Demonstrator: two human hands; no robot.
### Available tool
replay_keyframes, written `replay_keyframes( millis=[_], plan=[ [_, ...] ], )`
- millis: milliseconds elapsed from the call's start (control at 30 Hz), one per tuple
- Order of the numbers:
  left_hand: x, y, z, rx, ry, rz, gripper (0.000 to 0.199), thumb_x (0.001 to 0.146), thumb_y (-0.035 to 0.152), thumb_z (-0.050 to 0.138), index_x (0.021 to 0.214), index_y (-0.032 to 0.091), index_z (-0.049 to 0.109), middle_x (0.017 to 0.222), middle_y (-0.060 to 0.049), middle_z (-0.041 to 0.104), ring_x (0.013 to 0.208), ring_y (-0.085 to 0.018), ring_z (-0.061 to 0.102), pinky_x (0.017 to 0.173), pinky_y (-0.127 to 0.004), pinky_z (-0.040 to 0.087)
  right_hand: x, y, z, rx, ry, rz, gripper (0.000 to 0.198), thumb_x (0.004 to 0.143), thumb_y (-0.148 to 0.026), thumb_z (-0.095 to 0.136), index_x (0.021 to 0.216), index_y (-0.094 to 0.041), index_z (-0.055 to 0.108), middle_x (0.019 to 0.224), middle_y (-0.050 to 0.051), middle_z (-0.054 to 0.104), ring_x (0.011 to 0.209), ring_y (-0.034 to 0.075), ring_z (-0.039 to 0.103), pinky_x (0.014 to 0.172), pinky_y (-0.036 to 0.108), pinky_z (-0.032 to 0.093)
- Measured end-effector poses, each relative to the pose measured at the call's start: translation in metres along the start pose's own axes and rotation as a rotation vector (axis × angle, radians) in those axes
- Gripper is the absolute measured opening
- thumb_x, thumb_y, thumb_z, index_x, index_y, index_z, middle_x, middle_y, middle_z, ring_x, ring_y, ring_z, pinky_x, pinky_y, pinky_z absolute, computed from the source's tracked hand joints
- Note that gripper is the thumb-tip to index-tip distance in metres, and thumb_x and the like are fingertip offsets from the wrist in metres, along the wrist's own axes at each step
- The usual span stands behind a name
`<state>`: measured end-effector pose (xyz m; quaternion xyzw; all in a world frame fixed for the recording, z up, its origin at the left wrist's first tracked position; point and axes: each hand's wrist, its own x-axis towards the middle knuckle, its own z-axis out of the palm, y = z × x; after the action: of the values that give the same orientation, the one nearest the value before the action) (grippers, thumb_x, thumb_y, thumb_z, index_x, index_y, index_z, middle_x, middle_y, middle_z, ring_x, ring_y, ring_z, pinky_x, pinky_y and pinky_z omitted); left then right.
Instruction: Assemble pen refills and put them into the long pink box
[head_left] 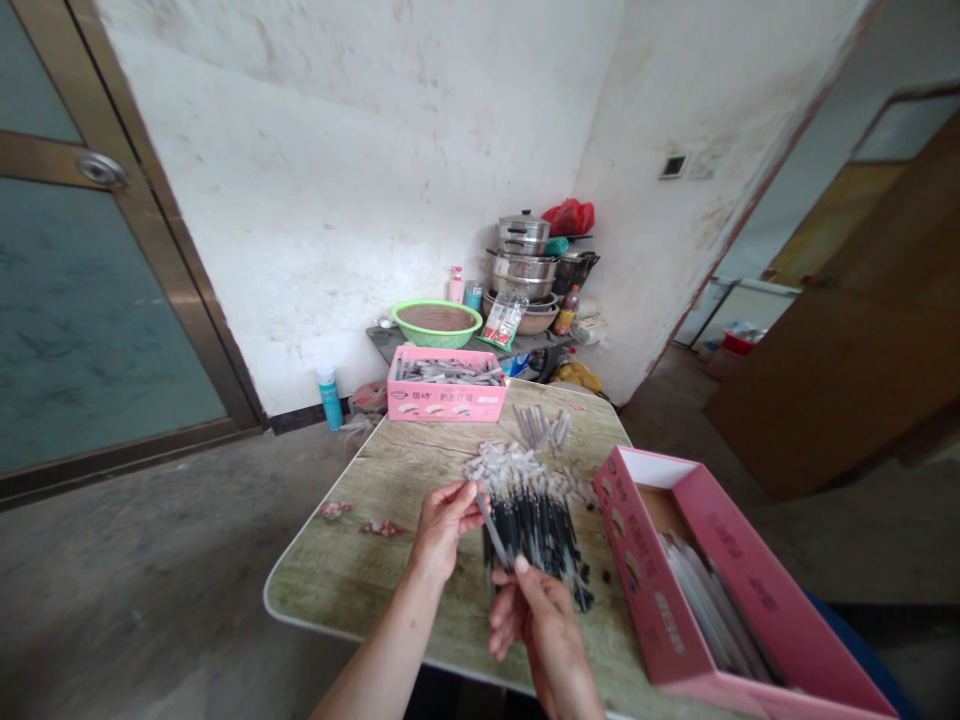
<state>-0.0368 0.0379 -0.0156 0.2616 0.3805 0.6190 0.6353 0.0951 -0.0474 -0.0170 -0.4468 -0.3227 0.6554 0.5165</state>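
Observation:
My left hand pinches the upper end of a slim, translucent grey pen barrel. At its lower end, the thumb and fingers of my right hand are closed on the same barrel, which slants down to the right. Just behind and beside it, a pile of black pen refills lies on the table. Beyond them is a heap of small whitish, clear pen parts. A little farther off, several greyish tubes lie side by side.
At the right edge stands an open pink box with long translucent tubes inside. Another pink box, full of pens, sits at the table's far edge. Behind are a green basin and stacked steel pots against the wall.

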Motion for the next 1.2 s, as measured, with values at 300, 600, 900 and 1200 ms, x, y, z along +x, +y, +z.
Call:
replay_keyframes(
  millis=[300,600,900,1200],
  plan=[
    [0.0,0.001,0.001,-0.003,0.006,-0.006,0.04,0.062,0.042,0.079,0.084,0.01,0.071,0.073,-0.011,0.073,0.065,-0.018,0.069,0.061,-0.026,0.053,0.0,0.003,0.0,0.016,0.02,-0.031,0.038,0.074,-0.049,0.07,0.071,-0.013,0.057,0.049,0.003,0.064,0.033,0.013,0.056,0.032,0.019,0.041],
    [0.001,-0.003,-0.001,0.003,0.004,-0.015,0.04,0.063,0.043,0.079,0.084,0.01,0.071,0.075,-0.01,0.073,0.067,-0.018,0.069,0.062,-0.026,0.052,0.0,0.006,-0.002,0.019,0.047,-0.039,0.036,0.071,-0.044,0.075,0.071,-0.013,0.056,0.049,0.002,0.064,0.034,0.012,0.056,0.034,0.019,0.042],
    [0.003,-0.004,-0.002,-0.012,-0.007,-0.012,0.036,0.066,0.04,0.077,0.085,0.01,0.07,0.074,-0.01,0.073,0.066,-0.017,0.068,0.062,-0.025,0.053,-0.001,0.006,-0.001,0.061,0.021,-0.008,0.036,0.071,-0.045,0.074,0.069,-0.014,0.055,0.047,0.001,0.063,0.032,0.012,0.055,0.032,0.019,0.041],
    [0.01,-0.006,-0.005,-0.049,0.03,-0.006,0.037,0.063,0.037,0.08,0.085,0.009,0.07,0.072,-0.01,0.073,0.064,-0.016,0.067,0.06,-0.025,0.053,0.0,0.011,-0.006,0.092,0.025,0.024,0.036,0.073,-0.046,0.072,0.073,-0.013,0.057,0.052,0.003,0.065,0.036,0.014,0.057,0.034,0.021,0.044]
  ],
)
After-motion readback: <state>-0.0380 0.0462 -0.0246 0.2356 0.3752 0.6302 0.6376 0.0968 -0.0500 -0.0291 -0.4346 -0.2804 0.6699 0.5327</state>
